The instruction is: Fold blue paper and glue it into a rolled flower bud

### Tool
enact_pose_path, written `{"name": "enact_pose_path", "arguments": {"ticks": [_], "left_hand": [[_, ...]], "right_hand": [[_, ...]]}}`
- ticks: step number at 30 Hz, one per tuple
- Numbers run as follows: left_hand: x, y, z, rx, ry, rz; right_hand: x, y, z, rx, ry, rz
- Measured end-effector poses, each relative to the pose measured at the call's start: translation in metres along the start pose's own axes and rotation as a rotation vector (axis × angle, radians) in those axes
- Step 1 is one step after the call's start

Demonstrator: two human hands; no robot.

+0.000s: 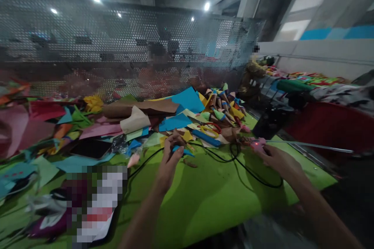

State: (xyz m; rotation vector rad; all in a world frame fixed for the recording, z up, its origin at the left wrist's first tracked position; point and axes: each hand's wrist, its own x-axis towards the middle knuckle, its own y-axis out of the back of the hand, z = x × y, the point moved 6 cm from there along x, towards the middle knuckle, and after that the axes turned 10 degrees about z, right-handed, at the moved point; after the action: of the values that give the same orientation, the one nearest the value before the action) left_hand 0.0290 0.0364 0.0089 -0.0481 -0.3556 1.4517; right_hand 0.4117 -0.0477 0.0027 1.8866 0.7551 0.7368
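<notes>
My left hand (171, 151) is raised over the green table cover (204, 198), its fingers pinched on a small blue paper piece (179, 149). My right hand (273, 155) lies further right, closed around a pink glue gun (257, 144) whose black cord (248, 169) loops across the cover. A pile of folded paper cones (223, 105) sits just beyond both hands.
Loose coloured paper sheets (87, 124) crowd the left and back of the table, with a dark phone (90, 148) among them. Scissors with red and yellow handles (209, 128) lie near the cones. A perforated metal screen (117, 46) stands behind. Another person (251, 76) sits at the far right.
</notes>
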Motion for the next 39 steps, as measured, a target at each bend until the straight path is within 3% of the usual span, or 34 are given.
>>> {"name": "enact_pose_path", "arguments": {"ticks": [2, 5, 8, 10, 12, 14, 18, 27, 34, 39], "left_hand": [[0.001, 0.001, -0.003, -0.029, 0.01, 0.007], [0.002, 0.001, -0.007, -0.062, 0.02, 0.017], [0.002, 0.001, -0.008, -0.071, 0.023, 0.029], [0.001, 0.0, -0.008, -0.073, 0.028, 0.039], [0.001, 0.001, -0.008, -0.074, 0.031, 0.045], [0.001, 0.001, -0.009, -0.067, 0.033, 0.051], [0.0, 0.0, -0.011, -0.057, 0.027, 0.063], [-0.002, -0.003, -0.006, -0.082, -0.005, 0.069], [-0.002, -0.001, -0.011, -0.046, -0.015, 0.073], [-0.004, -0.002, -0.008, -0.019, -0.029, 0.071]], "right_hand": [[-0.005, 0.008, -0.006, -0.123, 0.022, 0.018], [-0.015, 0.029, -0.025, -0.198, 0.076, 0.175], [-0.032, 0.039, -0.066, 0.072, 0.296, 0.279], [-0.052, 0.035, -0.103, 0.338, 0.496, 0.231], [-0.073, 0.028, -0.139, 0.502, 0.605, 0.165], [-0.092, 0.016, -0.171, 0.656, 0.632, 0.043], [-0.116, -0.002, -0.213, 0.826, 0.599, -0.039], [-0.123, -0.025, -0.223, 0.936, 0.465, 0.03], [-0.131, -0.021, -0.23, 0.898, 0.553, 0.136], [-0.132, -0.019, -0.229, 0.868, 0.522, 0.162]]}}
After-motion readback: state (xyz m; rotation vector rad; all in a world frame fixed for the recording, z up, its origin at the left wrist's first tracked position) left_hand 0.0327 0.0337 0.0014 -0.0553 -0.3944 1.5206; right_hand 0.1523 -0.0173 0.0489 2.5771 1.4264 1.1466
